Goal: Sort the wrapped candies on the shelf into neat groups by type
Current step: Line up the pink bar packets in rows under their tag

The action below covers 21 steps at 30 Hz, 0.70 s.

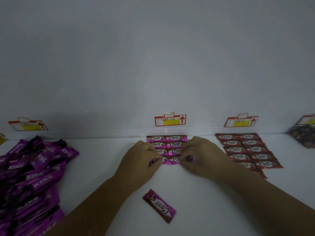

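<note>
Pink Choco candies (167, 143) lie in two neat columns at the shelf's back centre. My left hand (138, 160) pinches the front-left candy of this group, and my right hand (199, 157) pinches the front-right candy (175, 160) at its right end. One loose pink Choco candy (159, 205) lies tilted on the shelf in front, between my forearms. A loose heap of purple Kiss candies (32, 176) fills the left side. Red Choco candies (247, 150) form two columns on the right.
The white shelf (204, 210) has a low back rail with red-and-yellow price tags (170, 120) clipped along it. A dark bag of sweets (303, 137) sits at the far right. A yellow item (2, 138) shows at the left edge.
</note>
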Each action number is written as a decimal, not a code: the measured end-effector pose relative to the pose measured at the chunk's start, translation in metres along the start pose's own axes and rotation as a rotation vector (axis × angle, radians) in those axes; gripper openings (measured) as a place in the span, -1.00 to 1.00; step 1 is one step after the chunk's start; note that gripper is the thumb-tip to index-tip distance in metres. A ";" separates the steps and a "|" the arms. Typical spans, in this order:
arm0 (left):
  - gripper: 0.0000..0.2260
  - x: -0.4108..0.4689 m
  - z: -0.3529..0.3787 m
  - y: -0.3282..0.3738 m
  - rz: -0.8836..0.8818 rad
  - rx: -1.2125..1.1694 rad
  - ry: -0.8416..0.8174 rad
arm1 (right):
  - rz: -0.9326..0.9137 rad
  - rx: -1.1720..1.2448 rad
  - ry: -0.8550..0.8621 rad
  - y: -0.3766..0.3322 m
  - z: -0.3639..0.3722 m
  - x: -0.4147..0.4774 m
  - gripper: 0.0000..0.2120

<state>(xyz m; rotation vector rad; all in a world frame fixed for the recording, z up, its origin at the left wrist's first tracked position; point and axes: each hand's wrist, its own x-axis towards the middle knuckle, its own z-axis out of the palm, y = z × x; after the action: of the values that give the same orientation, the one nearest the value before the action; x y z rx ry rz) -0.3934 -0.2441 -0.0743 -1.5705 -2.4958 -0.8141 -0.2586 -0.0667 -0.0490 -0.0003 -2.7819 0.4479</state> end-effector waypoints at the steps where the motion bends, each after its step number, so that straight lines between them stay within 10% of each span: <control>1: -0.75 0.000 0.000 0.000 -0.002 0.000 -0.004 | 0.001 0.002 -0.001 0.000 0.000 0.000 -0.92; 16: -0.70 0.000 -0.003 0.001 -0.029 -0.006 -0.010 | 0.050 0.035 0.017 -0.004 -0.002 0.002 -0.97; 21: -0.75 -0.001 -0.014 0.012 -0.003 -0.037 0.006 | 0.019 0.025 -0.288 -0.054 -0.019 -0.001 -0.80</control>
<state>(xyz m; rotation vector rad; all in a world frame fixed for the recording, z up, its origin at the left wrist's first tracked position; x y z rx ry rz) -0.3859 -0.2478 -0.0579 -1.5730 -2.4939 -0.8687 -0.2491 -0.1121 -0.0154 0.0469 -3.0599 0.5248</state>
